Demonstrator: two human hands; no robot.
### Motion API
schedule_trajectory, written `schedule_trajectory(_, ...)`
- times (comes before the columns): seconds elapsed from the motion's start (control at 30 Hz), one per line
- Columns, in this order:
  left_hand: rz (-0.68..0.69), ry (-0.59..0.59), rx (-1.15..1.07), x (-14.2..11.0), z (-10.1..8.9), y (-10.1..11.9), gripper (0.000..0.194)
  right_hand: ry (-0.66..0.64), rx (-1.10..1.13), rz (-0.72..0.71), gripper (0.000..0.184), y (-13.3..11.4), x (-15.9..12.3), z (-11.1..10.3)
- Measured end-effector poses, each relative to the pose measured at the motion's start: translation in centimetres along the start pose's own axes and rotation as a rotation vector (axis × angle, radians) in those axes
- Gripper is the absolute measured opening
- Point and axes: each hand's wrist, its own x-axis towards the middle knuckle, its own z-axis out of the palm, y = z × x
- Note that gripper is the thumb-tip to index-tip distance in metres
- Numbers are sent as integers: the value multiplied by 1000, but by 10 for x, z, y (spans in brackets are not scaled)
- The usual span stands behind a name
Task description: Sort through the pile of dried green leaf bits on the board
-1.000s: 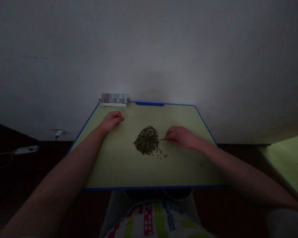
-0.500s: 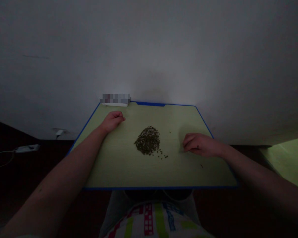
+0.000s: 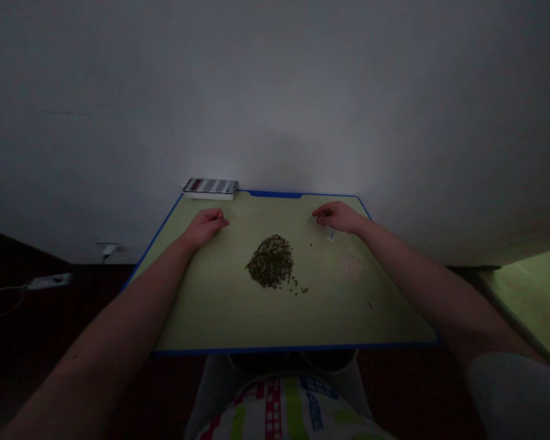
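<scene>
On the light tabletop [image 3: 238, 324] lies a heap of small dark green grains [image 3: 270, 261], like mung beans, with a few strays at its right. My left hand [image 3: 206, 227] rests in a loose fist beyond the heap's left side, with nothing visible in it. Over the far right part of the table, my right hand [image 3: 335, 217] has its fingers pinched on a small clear plastic piece [image 3: 331, 235]; its exact kind is too faint to tell. A faint patch of pale grains [image 3: 351, 267] lies nearer to me, below that hand.
At the far left corner a phone [image 3: 211, 185] lies on a white box [image 3: 209, 195]. The blue table rim [image 3: 275, 195] meets the wall. A thin dark bit [image 3: 370, 305] lies at the right. A power strip [image 3: 50, 281] is on the left, off the table.
My right hand has moved away from me and to the left, uncovering the pale patch and showing the clear piece. My left hand stays in place.
</scene>
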Motion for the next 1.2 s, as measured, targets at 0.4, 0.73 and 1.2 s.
schedule_trajectory(0.4, 4, 5, 18, -2, 1, 5, 26, -194, -231, -123, 24, -42, -30, 20)
schedule_trajectory(0.73, -15, 12, 36, -3, 1, 8, 25, -56, -14, 9, 24, -41, -78, 26)
schedule_trajectory(1.2, -13, 5, 21, -4, 1, 9, 28, 2, -1, 77, 17, -36, -129, 41)
